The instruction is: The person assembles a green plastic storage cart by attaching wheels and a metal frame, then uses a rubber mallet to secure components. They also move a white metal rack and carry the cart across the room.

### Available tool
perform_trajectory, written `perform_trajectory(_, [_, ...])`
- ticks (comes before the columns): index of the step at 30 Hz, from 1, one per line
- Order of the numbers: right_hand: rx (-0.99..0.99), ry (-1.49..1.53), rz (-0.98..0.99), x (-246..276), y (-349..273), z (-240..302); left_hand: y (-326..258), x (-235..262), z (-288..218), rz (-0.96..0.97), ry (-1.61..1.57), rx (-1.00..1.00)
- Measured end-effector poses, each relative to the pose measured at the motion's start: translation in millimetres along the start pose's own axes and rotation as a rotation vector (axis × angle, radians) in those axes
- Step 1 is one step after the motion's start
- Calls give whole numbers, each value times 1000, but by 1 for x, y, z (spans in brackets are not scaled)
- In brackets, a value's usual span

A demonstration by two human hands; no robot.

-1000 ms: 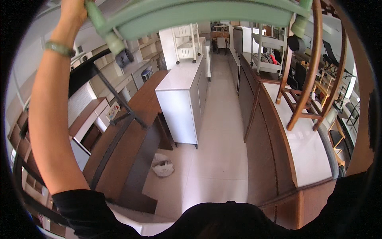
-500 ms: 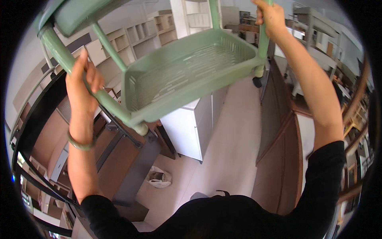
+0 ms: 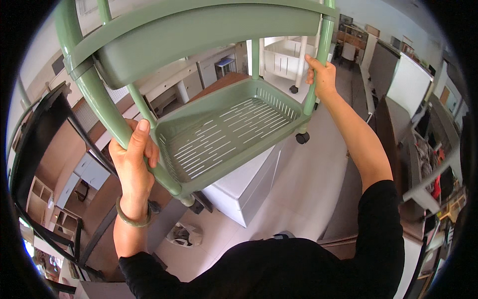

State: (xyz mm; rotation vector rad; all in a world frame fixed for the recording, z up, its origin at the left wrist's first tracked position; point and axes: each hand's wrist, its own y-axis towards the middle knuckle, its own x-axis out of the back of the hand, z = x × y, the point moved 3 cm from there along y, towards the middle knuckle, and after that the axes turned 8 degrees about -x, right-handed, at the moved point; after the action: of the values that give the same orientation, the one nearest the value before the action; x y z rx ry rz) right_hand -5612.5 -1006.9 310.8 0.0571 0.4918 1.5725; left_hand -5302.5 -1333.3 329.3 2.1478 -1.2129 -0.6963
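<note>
A green plastic rolling cart [image 3: 234,130] is held up in front of me, above the floor. It has slotted basket shelves, tube legs and black casters, one of them showing below its right leg. My left hand [image 3: 133,154] is closed around the near left leg, thumb up; a bracelet circles that wrist. Around the right leg, a little above the bottom basket, my right hand [image 3: 321,77] is closed. The bottom basket holds nothing. Part of the upper shelf runs out at the top of the picture.
A white cabinet [image 3: 244,192] stands below the cart. Left of me are a dark frame [image 3: 40,124] and brown desks. On the floor sits a bag [image 3: 184,234]. Beyond the basket is a white rolling cart [image 3: 284,57]; dark furniture lines the right side.
The green cart has come lower and more level in view, showing more of its upper shelf. Both hands have moved inward and down with it, still gripping the legs.
</note>
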Motion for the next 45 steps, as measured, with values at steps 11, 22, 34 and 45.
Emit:
perform_trajectory(11, [-88, 67, 235, -6, 122, -108, -3, -67, 80, -168, 170, 38])
perform_trajectory(22, [-78, 5, 327, -7, 159, -148, -26, -100, 115, -347, 228, -17])
perform_trajectory(34, [-49, 22, 229, -6, 160, -141, -31, -105, 110, -332, 279, -3])
perform_trajectory(45, [441, -355, 108, 26, 140, -139, -88, -32, 67, -186, 555, -120])
